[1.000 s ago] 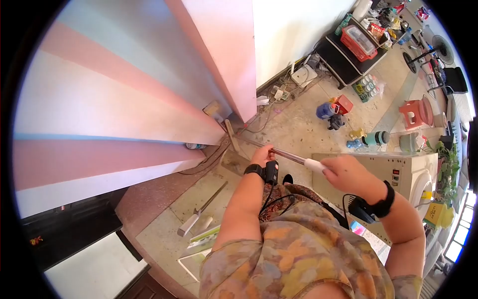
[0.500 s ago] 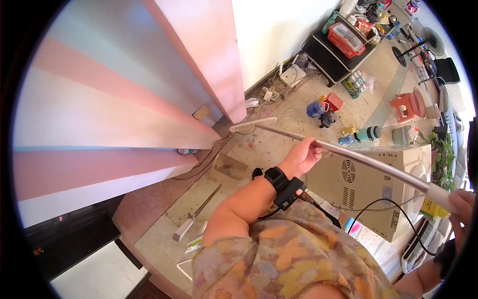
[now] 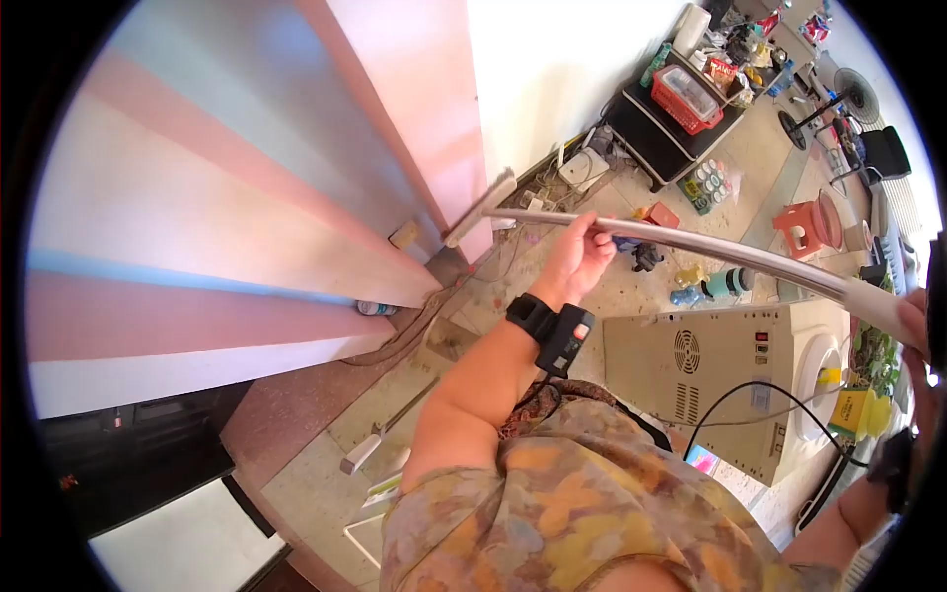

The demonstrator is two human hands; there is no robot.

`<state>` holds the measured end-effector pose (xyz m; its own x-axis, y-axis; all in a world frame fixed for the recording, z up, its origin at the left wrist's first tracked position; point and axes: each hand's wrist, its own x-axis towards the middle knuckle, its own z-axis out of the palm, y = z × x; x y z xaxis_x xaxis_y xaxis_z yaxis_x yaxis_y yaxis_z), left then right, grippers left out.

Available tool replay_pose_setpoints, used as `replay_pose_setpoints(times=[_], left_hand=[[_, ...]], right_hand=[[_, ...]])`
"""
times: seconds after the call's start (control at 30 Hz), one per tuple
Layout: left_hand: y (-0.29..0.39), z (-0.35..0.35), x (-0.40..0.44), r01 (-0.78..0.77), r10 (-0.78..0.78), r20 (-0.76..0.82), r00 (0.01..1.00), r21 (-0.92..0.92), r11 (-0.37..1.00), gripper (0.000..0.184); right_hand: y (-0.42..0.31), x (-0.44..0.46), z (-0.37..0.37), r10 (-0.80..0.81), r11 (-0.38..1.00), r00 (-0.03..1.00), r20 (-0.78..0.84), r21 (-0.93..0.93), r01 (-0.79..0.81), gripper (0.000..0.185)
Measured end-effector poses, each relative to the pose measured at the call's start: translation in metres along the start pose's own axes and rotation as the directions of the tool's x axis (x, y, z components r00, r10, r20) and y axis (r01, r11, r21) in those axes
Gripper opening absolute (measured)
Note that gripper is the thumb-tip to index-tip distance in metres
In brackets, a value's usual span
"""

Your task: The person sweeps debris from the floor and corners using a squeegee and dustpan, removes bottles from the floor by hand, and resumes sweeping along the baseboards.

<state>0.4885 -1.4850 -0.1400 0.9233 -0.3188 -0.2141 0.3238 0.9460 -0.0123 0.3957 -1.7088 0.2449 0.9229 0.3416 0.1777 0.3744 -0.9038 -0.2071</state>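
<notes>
A long pole [image 3: 730, 254] with a narrow flat head [image 3: 480, 209], like a flat mop or squeegee, slants across the view. My left hand [image 3: 582, 255] grips the pole partway along, fingers wrapped round it. At the right edge, my right hand [image 3: 917, 331] holds the pale grip end and is partly cut off by the dark border. The flat head is in front of the foot of the pink pillar [image 3: 434, 109]; whether it touches cannot be made out.
Cables and a white router [image 3: 584, 170] lie along the wall. A beige water dispenser [image 3: 691, 385] lies below the pole. On the floor are a dustpan-like tool [image 3: 365, 452], bottles [image 3: 725, 284] and a red stool [image 3: 809, 229]. A black cart [image 3: 656, 128] stands at the back.
The flat head has swung up and left, off the floor area and towards the pink pillar, and has turned to a steeper slant. My left hand has risen with the pole.
</notes>
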Motion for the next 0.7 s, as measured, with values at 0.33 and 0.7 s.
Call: replay_pose_setpoints(times=[0.33, 0.7], left_hand=[[-0.003, -0.128, 0.014, -0.010, -0.001, -0.407, 0.913, -0.025, 1.000, 0.015], [-0.017, -0.155, -0.013, 0.263, -0.150, -0.527, 0.836, 0.145, 0.954, 0.021]], right_hand=[[0.007, 0.045, 0.233, -0.518, 0.803, 0.808, 0.282, -0.165, 0.572, 0.022], [-0.012, 0.019, 0.224, -0.367, 0.916, 0.818, 0.443, 0.021, 0.400, 0.021]])
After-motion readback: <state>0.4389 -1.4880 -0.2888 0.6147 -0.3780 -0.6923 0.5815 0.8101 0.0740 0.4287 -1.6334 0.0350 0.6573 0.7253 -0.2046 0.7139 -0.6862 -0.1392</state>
